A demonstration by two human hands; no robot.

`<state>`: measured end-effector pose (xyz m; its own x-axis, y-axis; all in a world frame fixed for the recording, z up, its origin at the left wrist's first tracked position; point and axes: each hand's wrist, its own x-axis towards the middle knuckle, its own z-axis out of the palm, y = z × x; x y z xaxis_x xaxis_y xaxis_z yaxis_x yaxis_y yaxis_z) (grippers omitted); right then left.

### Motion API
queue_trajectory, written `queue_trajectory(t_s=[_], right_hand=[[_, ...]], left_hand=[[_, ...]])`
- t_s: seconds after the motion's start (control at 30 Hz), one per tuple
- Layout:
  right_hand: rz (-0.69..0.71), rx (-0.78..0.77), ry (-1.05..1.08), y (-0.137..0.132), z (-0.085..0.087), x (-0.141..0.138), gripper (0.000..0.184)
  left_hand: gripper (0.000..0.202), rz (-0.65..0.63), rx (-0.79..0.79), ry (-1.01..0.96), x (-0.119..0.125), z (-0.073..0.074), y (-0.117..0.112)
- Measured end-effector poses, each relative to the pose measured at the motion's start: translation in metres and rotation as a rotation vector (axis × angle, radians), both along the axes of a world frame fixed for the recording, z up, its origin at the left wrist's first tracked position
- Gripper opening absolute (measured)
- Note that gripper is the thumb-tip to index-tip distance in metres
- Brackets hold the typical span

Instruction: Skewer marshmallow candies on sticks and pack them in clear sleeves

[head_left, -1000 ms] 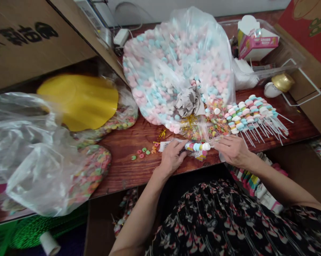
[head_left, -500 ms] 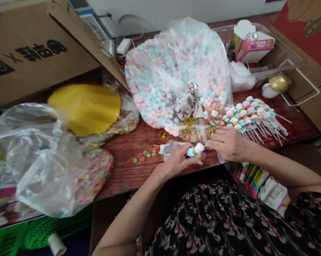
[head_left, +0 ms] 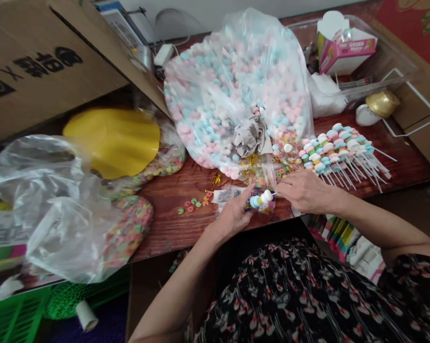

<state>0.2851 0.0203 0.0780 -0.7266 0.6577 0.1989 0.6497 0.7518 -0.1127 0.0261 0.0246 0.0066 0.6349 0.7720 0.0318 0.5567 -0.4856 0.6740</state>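
My left hand (head_left: 234,215) pinches a candy skewer (head_left: 260,199) of pastel pieces at the front edge of the wooden table (head_left: 186,224). My right hand (head_left: 302,191) grips the skewer's other end, where a clear wrapper (head_left: 272,178) lies around it. A printed label (head_left: 227,195) sits just behind my left fingers. Right of my hands lies a pile of finished candy skewers (head_left: 338,148) with white sticks. A big clear bag of pink, blue and white candies (head_left: 236,90) stands behind, with gold twist ties (head_left: 252,162) at its foot.
Loose ring candies (head_left: 191,206) lie left of my hands. Bags of coloured ring candy (head_left: 129,233) and a yellow lid (head_left: 113,140) fill the left side under a cardboard box (head_left: 46,62). A pink and white carton (head_left: 341,45) and gold tape (head_left: 381,104) stand at the back right.
The skewer has gone from lying flat between my hands to tilted up in my left hand. My right hand moved in closer to its tip.
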Motion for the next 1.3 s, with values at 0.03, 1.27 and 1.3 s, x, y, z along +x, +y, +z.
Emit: queue_trajectory(t_s=[0.03,1.27,1.3], right_hand=[[0.006,-0.012,0.001,-0.001,-0.001,-0.001,0.019],[0.01,-0.151,0.048,-0.014,-0.026,-0.049,0.014],[0.023,-0.154,0.046,-0.013,-0.026,-0.051,0.013]], left_hand=[[0.077,-0.008,-0.017,0.002,0.002,0.001,-0.001],[0.015,0.015,-0.181,0.245,0.023,0.036,-0.008],[0.016,0.023,-0.242,0.151,0.022,0.036,-0.009]])
